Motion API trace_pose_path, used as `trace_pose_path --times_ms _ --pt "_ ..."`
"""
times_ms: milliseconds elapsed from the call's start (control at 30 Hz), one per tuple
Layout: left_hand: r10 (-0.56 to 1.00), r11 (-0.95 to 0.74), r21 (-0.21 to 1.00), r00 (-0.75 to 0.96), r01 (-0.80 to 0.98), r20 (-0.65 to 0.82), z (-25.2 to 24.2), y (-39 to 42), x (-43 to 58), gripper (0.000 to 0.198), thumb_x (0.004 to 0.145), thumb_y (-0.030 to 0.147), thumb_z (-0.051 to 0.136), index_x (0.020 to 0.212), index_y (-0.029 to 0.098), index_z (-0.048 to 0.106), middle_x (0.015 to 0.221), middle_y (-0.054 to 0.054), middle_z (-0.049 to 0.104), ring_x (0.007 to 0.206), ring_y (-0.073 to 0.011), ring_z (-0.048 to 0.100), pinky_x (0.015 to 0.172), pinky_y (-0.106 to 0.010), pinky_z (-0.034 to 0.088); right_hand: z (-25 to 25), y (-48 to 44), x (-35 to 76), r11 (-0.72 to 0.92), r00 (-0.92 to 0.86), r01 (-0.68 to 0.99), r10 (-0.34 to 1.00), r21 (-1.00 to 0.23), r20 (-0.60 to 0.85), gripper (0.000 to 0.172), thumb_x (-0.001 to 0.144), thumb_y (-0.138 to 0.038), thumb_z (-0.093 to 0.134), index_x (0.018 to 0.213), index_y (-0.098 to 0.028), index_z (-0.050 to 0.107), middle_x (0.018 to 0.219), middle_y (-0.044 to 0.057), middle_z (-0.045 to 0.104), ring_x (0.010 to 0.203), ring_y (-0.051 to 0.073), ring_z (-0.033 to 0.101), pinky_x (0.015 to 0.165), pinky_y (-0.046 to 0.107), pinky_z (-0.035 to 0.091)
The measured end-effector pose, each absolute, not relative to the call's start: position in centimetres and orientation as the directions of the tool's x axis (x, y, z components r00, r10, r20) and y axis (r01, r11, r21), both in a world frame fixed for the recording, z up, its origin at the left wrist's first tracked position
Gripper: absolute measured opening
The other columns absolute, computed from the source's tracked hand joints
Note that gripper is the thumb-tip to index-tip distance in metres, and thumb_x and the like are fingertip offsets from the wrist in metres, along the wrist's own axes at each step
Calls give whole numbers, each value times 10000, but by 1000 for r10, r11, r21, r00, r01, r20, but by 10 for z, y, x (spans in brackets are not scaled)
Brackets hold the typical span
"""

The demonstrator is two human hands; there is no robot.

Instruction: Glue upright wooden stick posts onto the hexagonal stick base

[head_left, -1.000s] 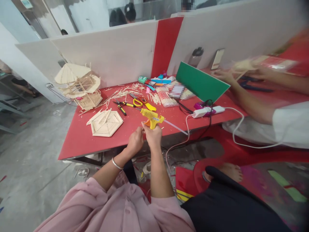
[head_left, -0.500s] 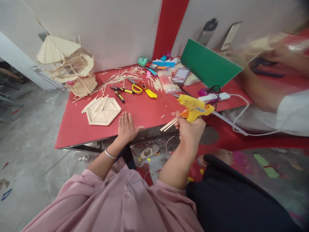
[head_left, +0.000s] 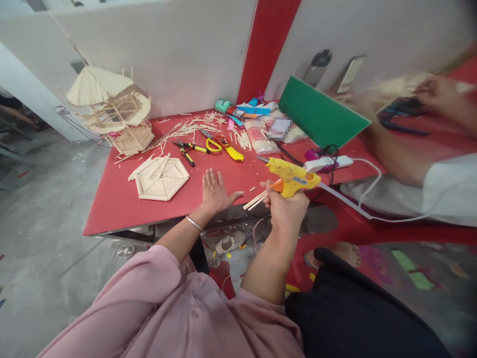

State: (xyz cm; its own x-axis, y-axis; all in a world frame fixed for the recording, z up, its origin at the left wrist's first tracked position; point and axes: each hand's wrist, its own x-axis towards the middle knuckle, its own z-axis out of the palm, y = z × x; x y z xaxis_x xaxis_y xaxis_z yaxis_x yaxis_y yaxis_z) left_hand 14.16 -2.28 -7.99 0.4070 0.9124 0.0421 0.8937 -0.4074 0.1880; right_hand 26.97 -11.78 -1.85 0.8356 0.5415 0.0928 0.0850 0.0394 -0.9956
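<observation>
My right hand (head_left: 286, 211) grips a yellow hot glue gun (head_left: 292, 175) by its handle, nozzle toward the left. A few thin wooden sticks (head_left: 257, 200) jut out from the same hand, below the gun. My left hand (head_left: 215, 193) is open near the front edge of the red table (head_left: 119, 211), fingers stretched and thumb spread, holding nothing. To its left lies a flat polygonal panel (head_left: 162, 179) made of wooden sticks, with a few loose sticks on top. Beyond it are yellow-and-black pliers (head_left: 190, 149) and yellow-handled scissors (head_left: 211, 141).
A tiered stick model (head_left: 112, 109) stands at the back left. Loose sticks (head_left: 186, 127) and packed sticks (head_left: 259, 136) lie behind the tools. A green board (head_left: 322, 114) leans at right by a power strip (head_left: 328, 163); another person's arm (head_left: 395, 149) works beyond.
My left hand has slid to the right along the table edge, away from the stick panel. My right hand, with glue gun and sticks, has shifted slightly left and down in view.
</observation>
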Motion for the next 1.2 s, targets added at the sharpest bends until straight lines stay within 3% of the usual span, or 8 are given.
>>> trace_pose_path --times_ms 267,433,500,633,733,867,1000,1200 --pt "768 -624 298 638 723 59 -74 -18 210 938 924 691 291 1525 -29 288 1623 -236 181 1530 -320 102 1249 -445 87 -8 -131 284 70 886 109 446 -992 129 255 632 -318 786 756 -142 651 628 17 714 395 101 537 377 225 477" --pt "932 -360 263 332 895 146 -82 -23 146 952 918 703 315 1515 -37 297 1594 -293 218 1520 -361 121 1229 -505 113 -3 -133 290 82 914 108 385 -991 131 237 657 -322 759 770 -148 643 725 51 750 383 78 500 365 214 460" --pt "940 -338 216 319 916 119 -86 -21 132 1028 885 741 347 1500 -81 292 1578 -335 206 1513 -400 110 1224 -530 102 -7 -129 288 86 909 90 400 -992 117 227 659 -317 756 764 -152 641 723 51 750 381 75 490 362 214 458" --pt "864 -494 224 502 840 25 -90 -14 189 1024 863 736 389 1531 -31 268 1611 -278 171 1517 -399 67 1226 -551 90 -15 -122 281 43 886 74 456 -996 85 249 636 -331 784 746 -142 666 586 15 696 401 106 534 379 225 478" --pt "762 -613 273 646 741 -42 -89 -17 258 791 941 519 374 1534 1 296 1625 -218 195 1526 -334 108 1244 -495 110 -12 -124 280 7 885 121 451 -993 111 262 642 -339 788 771 -134 687 532 -1 667 396 126 544 384 240 481" --pt "715 -664 326 699 672 16 -85 -25 274 737 964 493 311 1536 28 304 1625 -196 218 1527 -295 140 1243 -465 160 -5 -132 285 13 885 203 425 -979 189 242 689 -338 758 812 -140 695 591 13 697 391 123 539 394 250 482" --pt "786 -614 298 599 731 153 -88 -25 198 861 946 641 300 1533 11 283 1631 -227 163 1533 -315 83 1238 -483 141 -9 -129 283 7 900 155 412 -988 145 244 665 -332 777 792 -142 690 544 2 667 396 133 537 394 257 474" --pt "968 -247 235 226 940 112 -85 8 147 1067 847 778 388 1506 -56 299 1575 -350 194 1500 -448 106 1198 -598 110 -17 -116 265 -20 835 154 537 -988 120 242 660 -365 780 715 -150 684 505 -9 633 407 141 537 420 272 475"
